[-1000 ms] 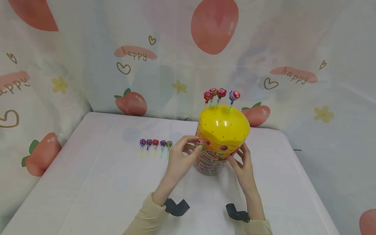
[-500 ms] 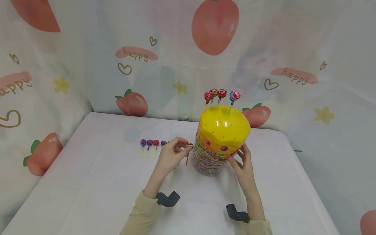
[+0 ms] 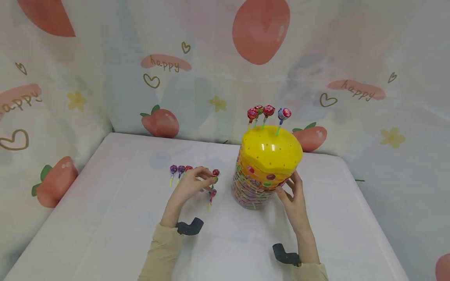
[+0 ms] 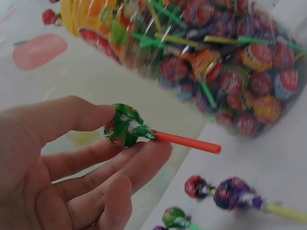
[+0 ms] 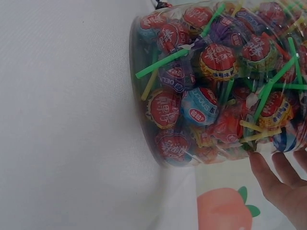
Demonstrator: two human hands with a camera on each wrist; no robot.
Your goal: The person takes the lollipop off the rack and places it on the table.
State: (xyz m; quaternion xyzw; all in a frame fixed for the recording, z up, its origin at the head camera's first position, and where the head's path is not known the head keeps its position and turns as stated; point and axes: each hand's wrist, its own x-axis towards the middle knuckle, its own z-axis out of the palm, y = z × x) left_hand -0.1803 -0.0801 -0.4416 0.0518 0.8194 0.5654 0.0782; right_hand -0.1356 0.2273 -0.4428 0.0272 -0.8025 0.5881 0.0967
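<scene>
- white table [image 3: 105, 226]: forms the ground surface.
- clear jar [image 3: 251, 191]: stands on the table, packed with wrapped candies [image 5: 218, 60].
- yellow lid [image 3: 272, 152]: caps the jar, four lollipops [image 3: 269, 110] standing stick-down in it.
- your right hand [image 3: 294, 200]: digits apart, tips touching the jar.
- your left hand [image 3: 190, 185]: clamped on a green-wrapped lollipop [image 4: 124, 125], left of the jar.
- loose lollipops [image 3: 173, 169]: lie near that hand.

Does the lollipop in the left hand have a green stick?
No, the left hand pinches a lollipop with a red-orange stick.
</scene>
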